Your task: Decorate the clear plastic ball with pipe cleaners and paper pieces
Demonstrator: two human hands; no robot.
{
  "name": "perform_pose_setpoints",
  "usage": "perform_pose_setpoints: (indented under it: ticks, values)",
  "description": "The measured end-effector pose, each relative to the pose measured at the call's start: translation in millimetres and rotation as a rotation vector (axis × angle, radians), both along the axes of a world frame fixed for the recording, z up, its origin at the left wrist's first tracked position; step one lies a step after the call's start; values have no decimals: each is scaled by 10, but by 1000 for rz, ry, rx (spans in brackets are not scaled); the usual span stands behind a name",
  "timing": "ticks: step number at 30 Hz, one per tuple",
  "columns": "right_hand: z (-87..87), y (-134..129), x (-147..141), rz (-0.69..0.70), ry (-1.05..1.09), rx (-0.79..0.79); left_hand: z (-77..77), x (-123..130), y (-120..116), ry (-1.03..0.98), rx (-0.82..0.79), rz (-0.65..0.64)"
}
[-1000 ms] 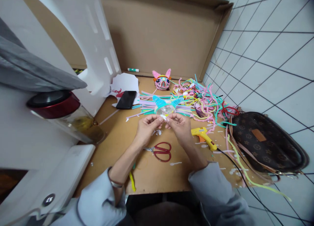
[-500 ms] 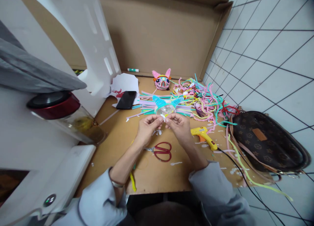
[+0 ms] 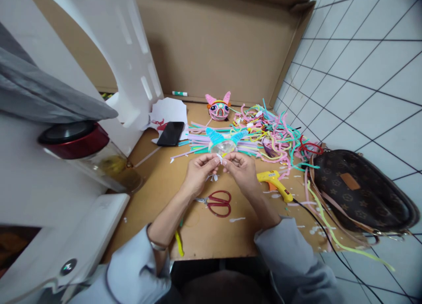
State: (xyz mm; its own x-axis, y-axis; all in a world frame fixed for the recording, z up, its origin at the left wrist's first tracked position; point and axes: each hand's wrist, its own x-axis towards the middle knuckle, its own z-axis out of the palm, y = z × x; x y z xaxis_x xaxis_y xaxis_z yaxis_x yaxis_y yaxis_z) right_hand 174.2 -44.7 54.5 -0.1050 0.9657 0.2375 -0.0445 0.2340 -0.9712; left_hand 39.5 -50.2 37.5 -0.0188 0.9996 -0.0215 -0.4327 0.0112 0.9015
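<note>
Between the fingertips of my left hand (image 3: 201, 170) and my right hand (image 3: 240, 170) is a small white piece (image 3: 220, 158), too small to name; both hands are closed in a pinch on it. Just beyond them sits a clear round form with a pale rim and two blue fuzzy ears (image 3: 216, 137). It rests by a bundle of pastel pipe cleaners (image 3: 199, 138). Red-handled scissors (image 3: 219, 203) lie on the table below my hands. A yellow hot glue gun (image 3: 275, 184) lies to the right of my right hand.
A finished pink-eared animal head (image 3: 219, 108) stands at the back. Tangled pipe cleaners (image 3: 277, 132) heap up at right, near a brown handbag (image 3: 359, 189). A black phone (image 3: 170, 133) lies on white paper (image 3: 169, 110). A red-lidded glass bottle (image 3: 95, 159) stands left.
Both hands keep pinching the white piece in nearly the same place. The whole view has shifted very slightly; nothing else has visibly moved.
</note>
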Motion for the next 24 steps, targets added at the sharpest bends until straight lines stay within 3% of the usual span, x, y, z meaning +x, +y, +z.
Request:
perform_pose_setpoints:
  ticks: [17,24]
  values:
    - [-21,-19,-8,5,-77,-41,29,16,-6,-2,44,20]
    - [-87,-43,-53,-122,-139,59,22,27,-18,38,49,33]
